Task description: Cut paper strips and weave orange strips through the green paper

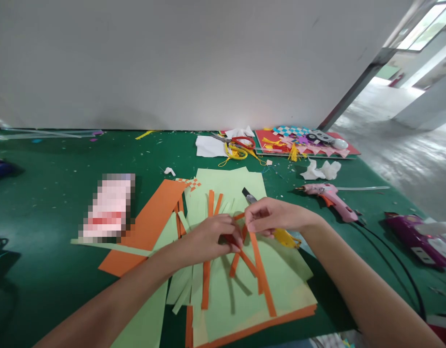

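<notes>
My left hand (216,237) is closed on orange paper strips over the pale green sheets. Close by on the right, my right hand (266,217) pinches another orange paper strip (261,270), whose long end slants down toward the front of the stack. More orange strips (206,285) and several thin green strips (183,292) lie around and beneath my left hand. The pale green paper (226,180) is stacked on orange sheets that show at the front edge. A utility knife with a yellow handle (286,238) lies partly hidden under my right hand.
A wide orange sheet (146,224) and a pixelated item (109,205) lie left. A pink glue gun (330,195) and a purple device (421,239) stand right. Scissors (241,145), crumpled tissue (320,170) and a red board (266,140) with paper crafts are at the back.
</notes>
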Available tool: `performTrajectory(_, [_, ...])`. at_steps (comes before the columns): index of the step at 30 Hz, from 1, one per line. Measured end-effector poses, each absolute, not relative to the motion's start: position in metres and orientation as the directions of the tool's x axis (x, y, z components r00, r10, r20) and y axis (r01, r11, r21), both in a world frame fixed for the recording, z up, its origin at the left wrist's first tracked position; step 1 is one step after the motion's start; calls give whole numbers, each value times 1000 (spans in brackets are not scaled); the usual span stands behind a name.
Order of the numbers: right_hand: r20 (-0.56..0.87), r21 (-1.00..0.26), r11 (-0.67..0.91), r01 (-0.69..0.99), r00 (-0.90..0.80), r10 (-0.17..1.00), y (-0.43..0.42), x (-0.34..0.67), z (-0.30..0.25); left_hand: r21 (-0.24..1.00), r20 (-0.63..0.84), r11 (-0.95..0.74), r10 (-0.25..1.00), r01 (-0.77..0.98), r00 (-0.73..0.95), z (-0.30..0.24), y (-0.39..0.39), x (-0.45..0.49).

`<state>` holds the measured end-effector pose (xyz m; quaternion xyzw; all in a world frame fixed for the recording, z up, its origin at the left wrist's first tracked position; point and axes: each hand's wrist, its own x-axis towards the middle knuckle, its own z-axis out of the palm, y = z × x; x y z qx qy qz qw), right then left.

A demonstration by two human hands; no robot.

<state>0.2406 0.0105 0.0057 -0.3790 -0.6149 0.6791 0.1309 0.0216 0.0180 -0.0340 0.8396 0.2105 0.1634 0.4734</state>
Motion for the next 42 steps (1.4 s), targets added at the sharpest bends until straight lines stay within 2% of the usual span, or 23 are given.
performTrajectory(3, [-353,-895,-40,444,-652,671,8,231,3,846,80,-486,520,218,850,-32,18,20])
performTrajectory(7, [-209,-802,219,555,-605,768,4,223,-4,813,81,-522,539,257,838,-26,16,20])
performTrajectory(10, [-143,-743,306,595,-588,796,3,222,-10,804,89,-529,559,272,824,-23,15,20])
performTrajectory(14, [-126,-710,303,635,-539,833,2,224,-15,814,77,-519,542,261,837,-26,14,20])
performTrajectory(18, [-134,-691,294,661,-516,846,1,223,-17,774,126,-593,488,222,863,-31,14,20])
performTrajectory(22, [-167,-688,231,688,-460,872,2,226,-3,754,138,-620,476,219,868,-33,13,19])
performTrajectory(24, [-135,-668,205,716,-387,912,1,232,8,752,131,-618,481,229,867,-34,13,18])
performTrajectory(26, [-51,-580,183,794,-260,964,-3,238,16,751,124,-616,484,237,866,-36,13,17])
performTrajectory(28, [69,-406,114,907,-94,993,-13,241,16,751,129,-617,486,235,865,-37,13,17])
performTrajectory(30, [154,-250,53,967,-15,988,-25,239,6,751,149,-622,485,221,862,-38,13,17])
performTrajectory(35, [149,-138,38,990,-18,989,-47,236,-23,748,176,-633,482,203,858,-38,13,18])
performTrajectory(38, [235,-132,20,991,11,972,-55,252,-19,760,159,-617,485,207,860,-38,14,17])
performTrajectory(39, [251,-147,51,988,-13,968,-59,259,-16,765,148,-608,486,211,861,-38,14,17])
performTrajectory(42, [229,-273,301,914,-242,943,-75,277,-10,778,110,-585,486,229,867,-38,15,17])
